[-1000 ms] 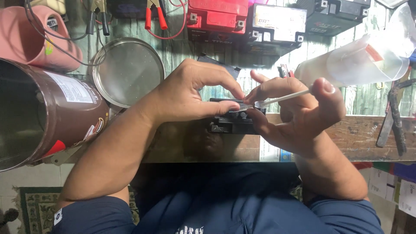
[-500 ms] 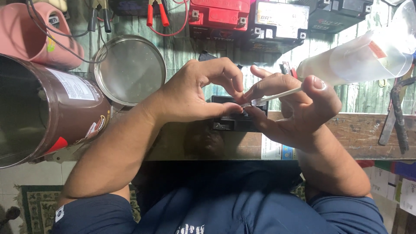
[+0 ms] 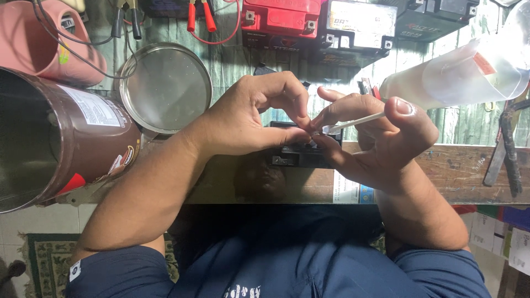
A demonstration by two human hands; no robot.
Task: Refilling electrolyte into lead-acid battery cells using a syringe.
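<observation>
Head camera view, looking down over a worn wooden bench edge [image 3: 469, 171] with a greenish planked surface behind it. Left hand [image 3: 251, 118] is curled, thumb and fingertips pinched together at the top of a small black box-shaped part [image 3: 301, 152] that sits at the bench edge; what the pinch encloses is too small to tell. Right hand [image 3: 381, 138] is closed on a thin white stick [image 3: 356, 121], thumb pressing it against the forefinger. The stick runs level, its near end meeting the left fingertips directly above the black part. Both hands touch each other at that spot.

To the left lies a large cylindrical can [image 3: 61, 143] on its side, brown wrapper, dull metal interior, open mouth towards the left edge. Just beside it a round shallow metal lid [image 3: 165, 88] lies flat, grey and matte with a raised rim. A pink plastic container [image 3: 38, 41] sits at the upper left, black cables draped across it.

Along the top stand rectangular block batteries: a red battery [image 3: 279, 19] and a dark battery [image 3: 359, 27] with pale label, hard-cased and square-cornered. Red-handled clips [image 3: 199, 16] rest near them. A translucent plastic bottle [image 3: 458, 74] lies tilted at upper right. A dark metal tool [image 3: 505, 152] rests on the wood at far right. Dark blue fabric covers the person's arms and lap.
</observation>
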